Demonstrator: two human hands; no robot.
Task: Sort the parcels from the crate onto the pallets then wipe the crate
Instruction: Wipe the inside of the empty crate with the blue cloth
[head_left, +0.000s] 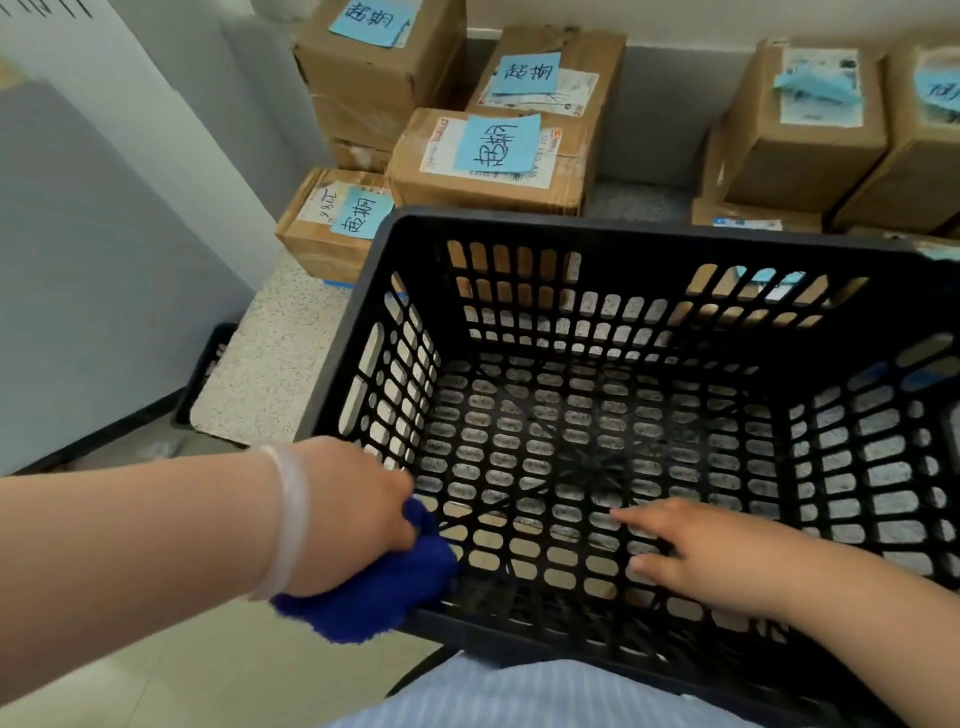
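A black slotted plastic crate (649, 228) fills the middle of the head view, with nothing inside it. My left hand (353, 509) grips a dark blue cloth (379, 587) against the crate's near left corner. My right hand (706, 556) reaches inside the crate with fingers spread flat on the near wall. Several brown cardboard parcels with blue handwritten notes are stacked behind the crate: one group at the back left (488, 156), another at the back right (810, 124).
A pale blue wall panel (93, 249) stands on the left. A small dark crate (208, 364) lies at its foot on the speckled floor (270, 364). A grey wall runs behind the parcels. My striped clothing (519, 696) shows at the bottom.
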